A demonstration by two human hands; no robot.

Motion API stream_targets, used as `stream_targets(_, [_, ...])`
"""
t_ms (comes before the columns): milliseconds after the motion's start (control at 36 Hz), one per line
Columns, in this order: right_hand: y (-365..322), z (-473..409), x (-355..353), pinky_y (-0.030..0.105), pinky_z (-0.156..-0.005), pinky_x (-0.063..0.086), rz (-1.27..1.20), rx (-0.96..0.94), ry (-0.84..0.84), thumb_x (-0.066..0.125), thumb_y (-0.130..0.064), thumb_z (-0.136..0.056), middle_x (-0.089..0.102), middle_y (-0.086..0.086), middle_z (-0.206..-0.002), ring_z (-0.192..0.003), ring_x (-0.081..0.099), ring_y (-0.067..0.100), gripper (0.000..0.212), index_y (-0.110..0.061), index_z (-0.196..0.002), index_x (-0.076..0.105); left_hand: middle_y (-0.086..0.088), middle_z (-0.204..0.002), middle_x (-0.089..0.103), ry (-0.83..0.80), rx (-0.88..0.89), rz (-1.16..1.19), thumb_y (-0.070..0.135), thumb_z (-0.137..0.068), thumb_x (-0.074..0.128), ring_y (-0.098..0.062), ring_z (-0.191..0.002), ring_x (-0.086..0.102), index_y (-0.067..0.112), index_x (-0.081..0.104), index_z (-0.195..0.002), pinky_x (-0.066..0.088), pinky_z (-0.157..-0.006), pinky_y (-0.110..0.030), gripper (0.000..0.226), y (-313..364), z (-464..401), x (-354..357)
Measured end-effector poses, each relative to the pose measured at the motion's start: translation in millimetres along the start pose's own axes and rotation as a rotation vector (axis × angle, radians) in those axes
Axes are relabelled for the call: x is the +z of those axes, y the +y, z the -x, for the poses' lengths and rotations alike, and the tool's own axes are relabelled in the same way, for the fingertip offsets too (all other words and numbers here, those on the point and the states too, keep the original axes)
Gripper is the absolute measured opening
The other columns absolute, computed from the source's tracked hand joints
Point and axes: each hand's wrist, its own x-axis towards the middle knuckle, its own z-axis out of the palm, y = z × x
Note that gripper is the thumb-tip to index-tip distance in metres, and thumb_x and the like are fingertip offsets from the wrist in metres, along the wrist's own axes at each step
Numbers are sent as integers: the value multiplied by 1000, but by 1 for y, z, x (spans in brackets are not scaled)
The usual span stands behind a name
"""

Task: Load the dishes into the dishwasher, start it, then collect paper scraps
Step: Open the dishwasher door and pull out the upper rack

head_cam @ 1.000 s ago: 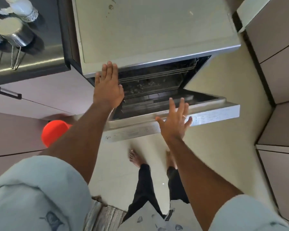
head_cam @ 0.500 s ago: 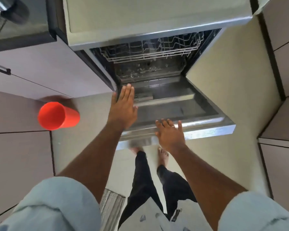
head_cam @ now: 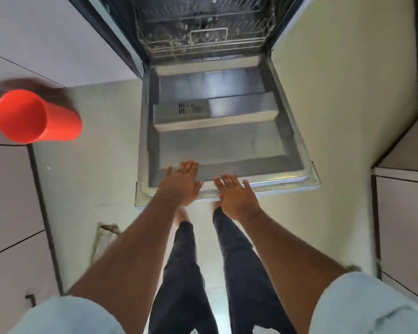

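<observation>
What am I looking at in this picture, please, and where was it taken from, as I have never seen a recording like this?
There is no machine here: a person wears a wide-angle camera on the head, so you look down along their own arms and legs at a kitchen floor. In front of them is a dishwasher with its door folded down flat, and behind it a wire rack; whether dishes are in it I cannot tell. The left hand and right hand are over the door's near edge, fingers straight, holding nothing; the blur hides whether they touch it. At the left is an orange cup. A cloth lies on the floor by the left arm.
</observation>
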Motion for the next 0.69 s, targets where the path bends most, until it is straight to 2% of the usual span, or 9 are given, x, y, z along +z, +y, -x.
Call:
stream_targets(194, [7, -40, 76, 52, -122, 11, -5, 22, -78, 31, -32, -106, 6, 1, -167, -154, 6, 25, 58, -27, -159, 8, -2, -169, -5, -60, 4, 11, 43, -108, 26, -20, -156, -4, 16, -4, -161, 3, -125, -49, 66, -16, -26, 66])
stream_targets(361, [16, -78, 127, 52, -122, 6, -38, 69, -155, 34, -28, -104, 1, -2, -168, -154, 3, 22, 61, -29, -159, 6, 0, -169, -4, -91, 3, 28, 44, -108, 27, -20, -155, -6, 19, -2, -161, -1, -125, -48, 65, -25, -49, 122])
stream_targets(528, [22, -106, 157, 53, -122, 6, -31, 87, -176, 33, -22, -103, 0, -3, -168, -154, 2, 21, 63, -29, -159, 5, -1, -169, -3, -114, 28, 19, 44, -108, 26, -18, -155, -4, 18, -3, -161, 1, -125, -48, 65, -23, -73, 156])
stream_targets(694, [26, -132, 175, 55, -122, 2, -39, 113, -238, 40, -25, -103, -5, -4, -167, -154, -3, 19, 69, -29, -159, -1, 1, -169, -8, -133, 54, 22, 44, -108, 24, -16, -155, -8, 19, -6, -161, 1, -125, -48, 66, -25, -97, 173])
